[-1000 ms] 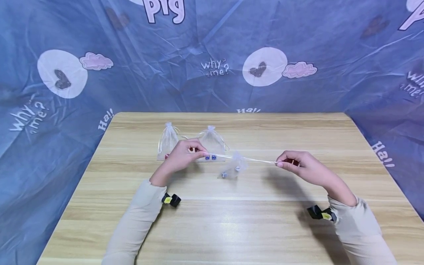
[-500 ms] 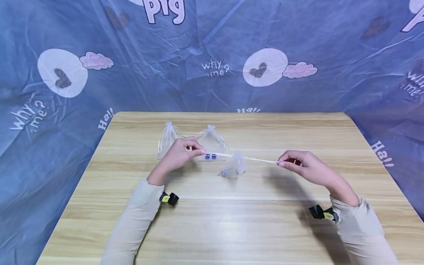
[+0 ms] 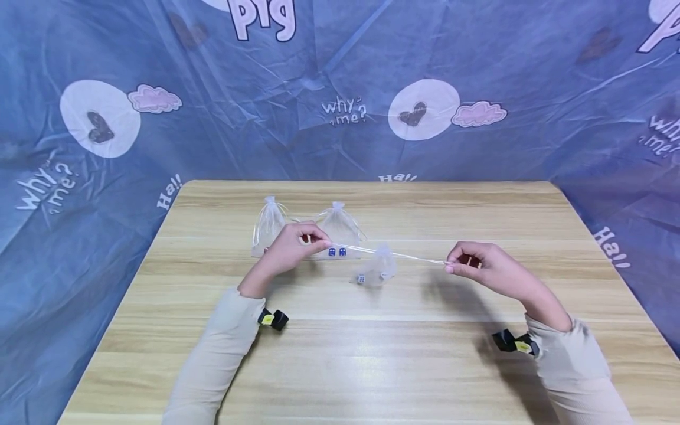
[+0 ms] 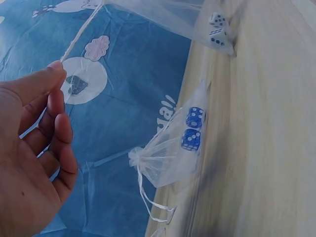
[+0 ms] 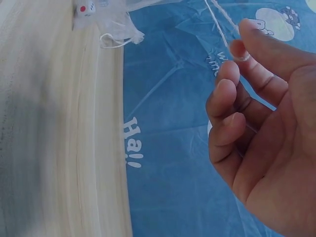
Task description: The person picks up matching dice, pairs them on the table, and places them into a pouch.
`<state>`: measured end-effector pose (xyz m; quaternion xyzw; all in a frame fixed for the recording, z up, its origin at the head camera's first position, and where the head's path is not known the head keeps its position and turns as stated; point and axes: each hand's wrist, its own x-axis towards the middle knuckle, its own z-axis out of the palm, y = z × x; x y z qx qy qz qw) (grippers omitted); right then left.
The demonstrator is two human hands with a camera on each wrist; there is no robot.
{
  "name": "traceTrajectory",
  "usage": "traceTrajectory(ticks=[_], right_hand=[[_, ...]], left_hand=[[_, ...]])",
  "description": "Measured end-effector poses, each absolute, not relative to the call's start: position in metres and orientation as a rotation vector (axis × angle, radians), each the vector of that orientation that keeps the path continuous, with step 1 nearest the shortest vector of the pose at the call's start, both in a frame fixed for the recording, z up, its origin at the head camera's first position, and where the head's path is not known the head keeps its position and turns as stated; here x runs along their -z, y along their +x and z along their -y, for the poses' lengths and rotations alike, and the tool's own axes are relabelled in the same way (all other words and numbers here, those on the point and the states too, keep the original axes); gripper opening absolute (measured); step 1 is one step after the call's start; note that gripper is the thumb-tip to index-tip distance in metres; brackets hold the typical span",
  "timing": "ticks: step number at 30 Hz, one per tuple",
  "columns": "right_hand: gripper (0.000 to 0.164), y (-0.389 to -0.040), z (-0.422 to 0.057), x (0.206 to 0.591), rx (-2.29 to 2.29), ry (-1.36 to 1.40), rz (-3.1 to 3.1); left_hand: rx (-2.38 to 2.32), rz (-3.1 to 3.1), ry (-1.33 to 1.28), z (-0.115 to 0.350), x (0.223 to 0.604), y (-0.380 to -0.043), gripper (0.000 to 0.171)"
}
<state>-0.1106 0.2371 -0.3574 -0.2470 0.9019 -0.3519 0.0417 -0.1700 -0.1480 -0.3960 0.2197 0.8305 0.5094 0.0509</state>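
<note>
A small sheer white drawstring bag (image 3: pixel 378 264) with two white dice (image 4: pixel 217 28) in its bottom lies between my hands. Its cords (image 3: pixel 414 257) are drawn out straight to both sides, and the neck is gathered. My left hand (image 3: pixel 289 248) pinches the cord at the left between thumb and index finger. At the right, my right hand (image 3: pixel 489 268) pinches the opposite cord loop, which passes over the index fingertip in the right wrist view. Just behind the left hand stands a second sheer bag (image 3: pixel 338 223) holding two blue dice (image 4: pixel 193 129).
A third sheer bag (image 3: pixel 269 223) stands at the back left, its lower part largely hidden by the left hand; a bit of red shows there. The wood-grain table (image 3: pixel 366 366) meets a blue printed cloth (image 3: pixel 297 141) at the back.
The bag with the white dice has shifted slightly and its dice have turned. Both hands keep their pinch on the cords and have moved only slightly.
</note>
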Motion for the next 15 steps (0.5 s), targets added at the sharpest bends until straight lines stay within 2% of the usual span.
traceTrajectory(ticks=[15], right_hand=[[0.017, -0.115, -0.224, 0.361, 1.144, -0.726, -2.77]], left_hand=[[-1.555, -2.495, 0.673, 0.146, 0.401, -0.169, 0.008]])
